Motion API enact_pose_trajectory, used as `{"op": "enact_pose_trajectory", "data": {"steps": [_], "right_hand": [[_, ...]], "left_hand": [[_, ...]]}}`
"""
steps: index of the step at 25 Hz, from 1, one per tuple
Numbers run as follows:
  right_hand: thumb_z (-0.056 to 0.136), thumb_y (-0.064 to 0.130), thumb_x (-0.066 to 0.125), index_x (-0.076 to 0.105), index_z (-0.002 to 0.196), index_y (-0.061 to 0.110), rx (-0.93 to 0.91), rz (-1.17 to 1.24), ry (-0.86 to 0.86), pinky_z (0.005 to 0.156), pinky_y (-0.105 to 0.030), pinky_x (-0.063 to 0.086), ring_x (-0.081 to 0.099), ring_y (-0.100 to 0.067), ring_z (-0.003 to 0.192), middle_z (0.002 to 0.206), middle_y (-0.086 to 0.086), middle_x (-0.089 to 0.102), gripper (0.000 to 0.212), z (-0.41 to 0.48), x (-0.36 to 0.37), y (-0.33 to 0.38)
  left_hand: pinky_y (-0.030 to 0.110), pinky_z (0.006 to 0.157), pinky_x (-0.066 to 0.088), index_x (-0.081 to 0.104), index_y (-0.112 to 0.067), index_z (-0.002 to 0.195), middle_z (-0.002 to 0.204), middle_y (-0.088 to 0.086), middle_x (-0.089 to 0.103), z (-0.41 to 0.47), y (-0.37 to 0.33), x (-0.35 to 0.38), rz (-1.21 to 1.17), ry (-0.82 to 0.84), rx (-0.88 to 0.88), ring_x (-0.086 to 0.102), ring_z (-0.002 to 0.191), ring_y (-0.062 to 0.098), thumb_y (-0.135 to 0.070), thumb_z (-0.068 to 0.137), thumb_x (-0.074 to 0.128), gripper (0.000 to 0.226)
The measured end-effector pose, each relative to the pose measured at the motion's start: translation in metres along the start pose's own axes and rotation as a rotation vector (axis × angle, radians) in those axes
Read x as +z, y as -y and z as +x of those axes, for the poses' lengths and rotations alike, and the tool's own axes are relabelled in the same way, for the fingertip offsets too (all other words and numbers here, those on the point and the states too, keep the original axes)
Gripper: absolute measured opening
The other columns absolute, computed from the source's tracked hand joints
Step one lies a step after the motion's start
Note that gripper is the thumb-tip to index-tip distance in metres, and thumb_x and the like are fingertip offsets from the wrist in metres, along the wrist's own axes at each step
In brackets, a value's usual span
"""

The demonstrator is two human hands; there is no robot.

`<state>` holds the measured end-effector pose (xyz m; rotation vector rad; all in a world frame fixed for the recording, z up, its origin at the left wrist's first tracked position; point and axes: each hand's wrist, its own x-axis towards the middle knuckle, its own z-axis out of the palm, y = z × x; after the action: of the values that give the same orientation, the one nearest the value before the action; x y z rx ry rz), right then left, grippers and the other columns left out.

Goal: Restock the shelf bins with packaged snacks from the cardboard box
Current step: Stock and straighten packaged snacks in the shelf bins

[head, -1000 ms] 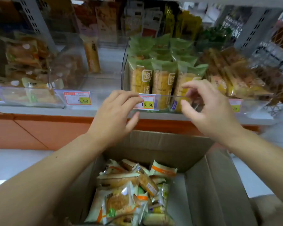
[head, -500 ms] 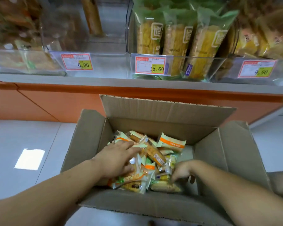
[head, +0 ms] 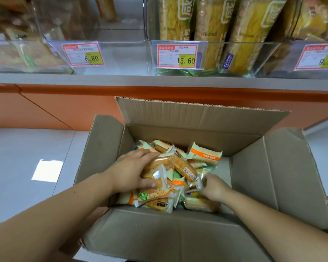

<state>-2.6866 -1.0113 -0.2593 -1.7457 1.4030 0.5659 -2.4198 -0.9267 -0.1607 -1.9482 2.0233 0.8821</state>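
An open cardboard box stands on the floor below the shelf, holding several snack packets in clear, white and orange wrappers. Both my hands are inside it. My left hand wraps around a bunch of packets on the left of the pile, thumb pressed on a round cake packet. My right hand pinches the end of a long packet near the middle. Above, clear shelf bins hold tall yellow and green bags.
The bin with the 6.80 price tag looks nearly bare behind its front wall. Tags reading 15.60 and 9.90 mark the bins to its right. An orange shelf base and grey tiled floor lie left of the box.
Both hands dropped from the 15.60 bin's front down into the box. Since half a second ago they have closed on packets, and the view has moved closer to the box.
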Motion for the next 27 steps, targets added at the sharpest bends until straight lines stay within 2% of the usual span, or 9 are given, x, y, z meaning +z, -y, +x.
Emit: {"op": "enact_pose_trajectory", "data": {"steps": [2, 3, 5, 7, 10, 13, 17, 23, 27], "right_hand": [[0.084, 0.023, 0.064, 0.051, 0.088, 0.023, -0.126, 0.160, -0.168, 0.075, -0.034, 0.046, 0.057, -0.018, 0.085, 0.093, 0.001, 0.059, 0.014, -0.012, -0.007, 0.027], [0.084, 0.023, 0.063, 0.052, 0.091, 0.022, -0.172, 0.298, -0.139, 0.075, -0.034, 0.046, 0.057, -0.016, 0.082, 0.089, 0.002, 0.059, 0.013, -0.019, -0.010, 0.041], [0.084, 0.033, 0.063, 0.057, 0.105, 0.025, -0.242, 0.534, 0.100, 0.086, -0.032, 0.049, 0.060, -0.010, 0.090, 0.097, 0.006, 0.063, 0.023, -0.037, -0.009, 0.067], [0.081, 0.049, 0.067, 0.055, 0.119, 0.032, -0.316, 0.485, 0.256, 0.096, -0.031, 0.046, 0.057, -0.008, 0.107, 0.116, 0.012, 0.060, 0.044, -0.051, -0.001, 0.084], [0.074, 0.058, 0.072, 0.049, 0.131, 0.033, -0.433, 0.227, 0.084, 0.098, -0.028, 0.041, 0.046, -0.009, 0.119, 0.124, 0.014, 0.050, 0.066, -0.057, 0.014, 0.094], [0.074, 0.039, 0.080, 0.055, 0.110, 0.035, -0.368, 0.489, 0.095, 0.082, -0.017, 0.046, 0.057, 0.000, 0.100, 0.106, 0.021, 0.059, 0.044, -0.059, 0.003, 0.091], [0.047, 0.039, 0.090, 0.062, 0.115, 0.021, -0.264, 0.855, 0.130, 0.088, -0.032, 0.053, 0.069, -0.016, 0.098, 0.108, 0.001, 0.072, 0.076, -0.050, -0.022, 0.067], [0.079, 0.018, 0.075, 0.059, 0.120, 0.009, -0.065, 1.107, 0.101, 0.090, -0.043, 0.054, 0.067, -0.028, 0.103, 0.107, -0.013, 0.073, 0.045, -0.043, -0.046, 0.029], [0.084, 0.017, 0.071, 0.058, 0.115, 0.009, -0.017, 1.138, 0.024, 0.086, -0.043, 0.055, 0.067, -0.028, 0.101, 0.108, -0.016, 0.070, 0.035, -0.041, -0.057, 0.019]], "left_hand": [[0.039, 0.117, 0.025, 0.008, -0.039, 0.154, 0.159, -0.004, 0.022, -0.003, 0.005, -0.003, 0.022, 0.061, -0.025, 0.024, 0.145, 0.022, -0.057, 0.074, 0.074, 0.106], [0.039, 0.116, 0.027, 0.007, -0.038, 0.154, 0.158, -0.003, 0.025, -0.004, 0.007, -0.004, 0.040, 0.079, -0.036, 0.026, 0.143, 0.023, -0.051, 0.073, 0.077, 0.108], [0.035, 0.113, 0.030, 0.012, -0.033, 0.155, 0.152, 0.002, 0.034, -0.004, 0.007, -0.007, 0.046, 0.087, -0.063, 0.033, 0.137, 0.026, -0.043, 0.074, 0.079, 0.105], [0.031, 0.109, 0.033, 0.023, -0.026, 0.154, 0.144, 0.007, 0.042, 0.000, 0.005, -0.011, 0.057, 0.072, -0.084, 0.040, 0.130, 0.027, -0.040, 0.077, 0.078, 0.095], [0.028, 0.105, 0.036, 0.041, -0.019, 0.146, 0.139, 0.012, 0.049, 0.002, 0.005, -0.019, 0.038, 0.052, -0.110, 0.047, 0.127, 0.026, -0.036, 0.085, 0.070, 0.070], [0.029, 0.102, 0.038, 0.049, -0.018, 0.140, 0.138, 0.010, 0.052, 0.000, 0.008, -0.023, -0.054, 0.064, -0.149, 0.050, 0.125, 0.025, -0.033, 0.094, 0.061, 0.050], [0.030, 0.097, 0.041, 0.051, -0.017, 0.137, 0.133, 0.006, 0.058, -0.005, 0.011, -0.027, -0.264, 0.076, -0.165, 0.054, 0.119, 0.023, -0.030, 0.102, 0.048, 0.037], [0.030, 0.101, 0.040, 0.046, -0.026, 0.143, 0.137, 0.002, 0.054, -0.009, 0.007, -0.023, -0.379, -0.015, -0.126, 0.051, 0.123, 0.021, -0.028, 0.103, 0.045, 0.039], [0.032, 0.105, 0.039, 0.045, -0.030, 0.144, 0.141, 0.001, 0.052, -0.002, 0.006, -0.016, -0.390, -0.077, -0.092, 0.049, 0.126, 0.021, -0.030, 0.102, 0.047, 0.042]]}}
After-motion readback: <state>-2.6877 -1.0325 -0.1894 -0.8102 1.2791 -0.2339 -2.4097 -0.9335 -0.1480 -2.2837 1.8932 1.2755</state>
